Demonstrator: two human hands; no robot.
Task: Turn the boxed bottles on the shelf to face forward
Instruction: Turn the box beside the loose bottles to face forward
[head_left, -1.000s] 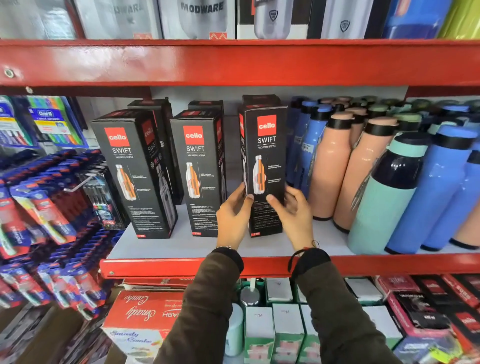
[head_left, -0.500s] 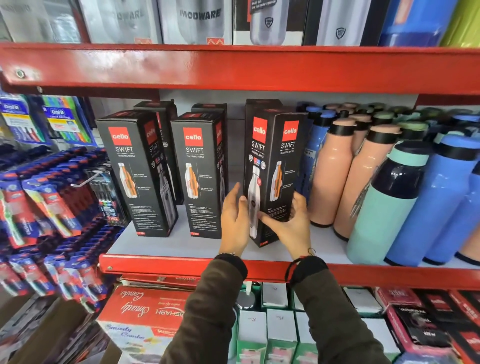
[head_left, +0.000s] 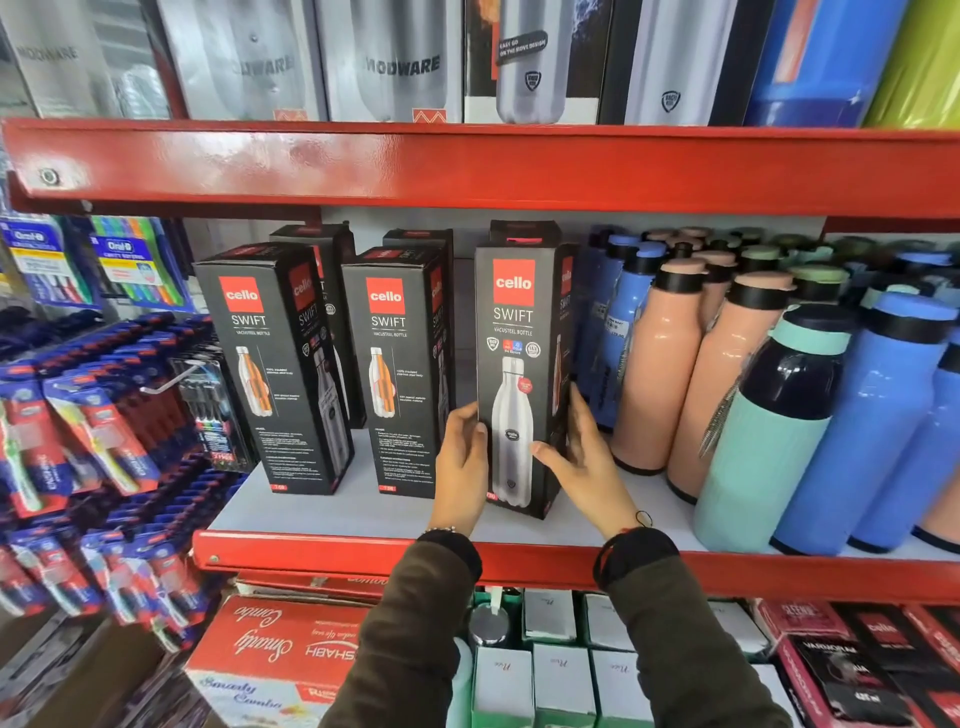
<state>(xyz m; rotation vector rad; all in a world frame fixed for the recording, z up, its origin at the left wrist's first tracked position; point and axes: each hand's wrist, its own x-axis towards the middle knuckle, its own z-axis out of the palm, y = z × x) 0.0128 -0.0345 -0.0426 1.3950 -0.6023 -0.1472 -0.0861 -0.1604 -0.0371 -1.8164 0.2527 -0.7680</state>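
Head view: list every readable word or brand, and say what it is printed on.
"cello", "SWIFT", "VACUSTEEL BOTTLE": black boxed bottle between left hand and right hand.
"cello", "SWIFT": two black boxes beside it.
"MODWARE": grey boxes above.
"Oral-B": blue toothbrush packs.
Smaller print: too blurred.

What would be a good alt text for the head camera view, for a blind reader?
Both hands, left hand and right hand, hold an upright black Cello Swift box on a red store shelf, beside two similar boxes and loose peach and blue bottles.
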